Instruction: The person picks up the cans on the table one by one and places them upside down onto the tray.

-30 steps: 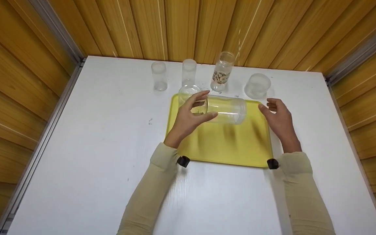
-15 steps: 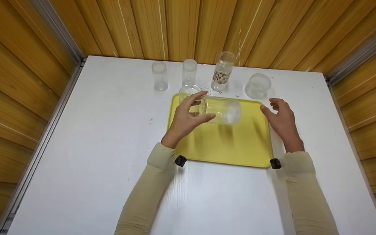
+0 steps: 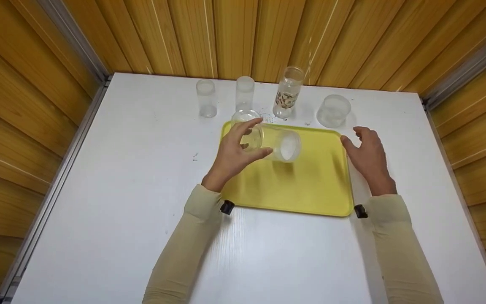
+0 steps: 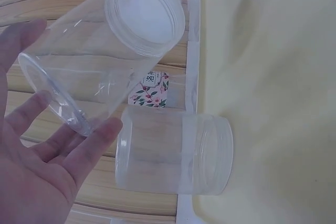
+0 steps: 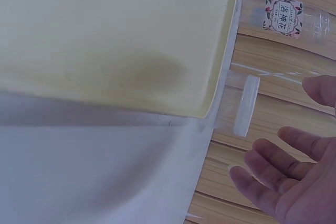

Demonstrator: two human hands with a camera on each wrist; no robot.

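My left hand (image 3: 234,152) holds a large clear jar (image 3: 287,145) by one end, tilted on its side above the yellow tray (image 3: 298,190). In the left wrist view, the fingers curl round the jar's base, and its white-looking lid end (image 4: 149,17) points away from the palm. A second clear jar (image 4: 163,150) stands upright at the tray's far left corner, partly hidden behind the left hand in the head view. My right hand (image 3: 369,156) hovers beside the tray's right edge, fingers loosely bent, holding nothing.
Along the back of the white table (image 3: 112,190) stand two slim clear jars, the left one (image 3: 206,99) and its neighbour (image 3: 244,93). Further right are a tall bottle (image 3: 287,95) with a floral label and a squat clear jar (image 3: 333,112). Wood-look panels (image 3: 234,38) enclose the table.
The left hand has shifted slightly left and turned the held jar, so its lid end faces more toward the head camera. The right hand has drifted a little right.
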